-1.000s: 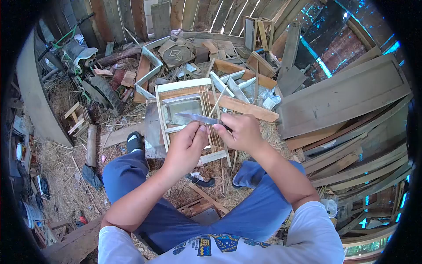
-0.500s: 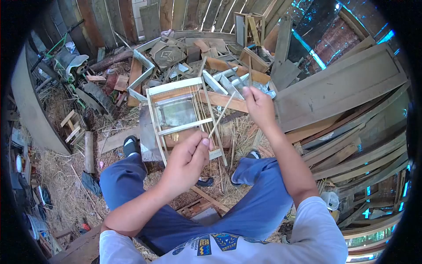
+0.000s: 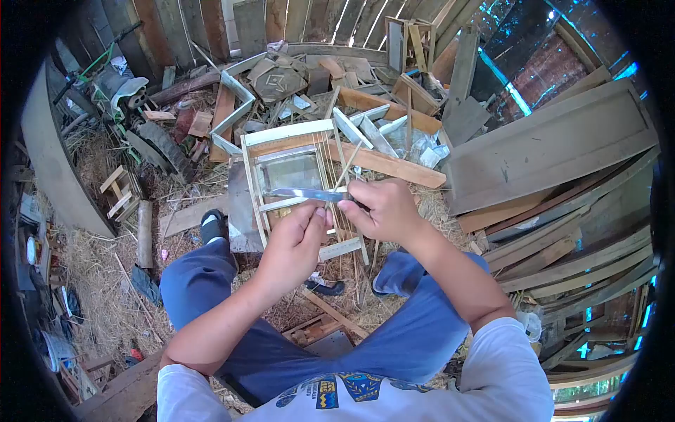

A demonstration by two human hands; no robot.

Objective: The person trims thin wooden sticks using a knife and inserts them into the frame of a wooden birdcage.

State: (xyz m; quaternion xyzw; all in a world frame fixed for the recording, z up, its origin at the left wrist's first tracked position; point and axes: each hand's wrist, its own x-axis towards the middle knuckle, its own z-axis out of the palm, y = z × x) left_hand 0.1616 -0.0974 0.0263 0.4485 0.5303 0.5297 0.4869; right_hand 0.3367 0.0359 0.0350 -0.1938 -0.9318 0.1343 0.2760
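A knife (image 3: pixel 308 194) with a shiny blade points left, its handle wrapped in the closed fingers of my right hand (image 3: pixel 383 207). A thin wooden stick (image 3: pixel 348 164) slants up and right from my left hand (image 3: pixel 299 232), whose fingers are pinched round its lower end. The blade lies across the stick close above my left fingertips; the exact contact is hidden. Beyond both hands, a light wooden frame (image 3: pixel 287 129) with crossbars rests on a grey board (image 3: pixel 242 211). Several thin sticks (image 3: pixel 325 158) lie along the frame's right side.
Scrap wood (image 3: pixel 281 81) is heaped behind the frame. A large panel (image 3: pixel 548 151) and stacked planks (image 3: pixel 541 260) stand at the right. A wheeled machine (image 3: pixel 151 141) is at the left, near a short log (image 3: pixel 144 234) on the straw-covered ground.
My right hand has swung from the upper right back beside my left hand, bringing the knife across the stick again. My left hand stays closed on the stick.
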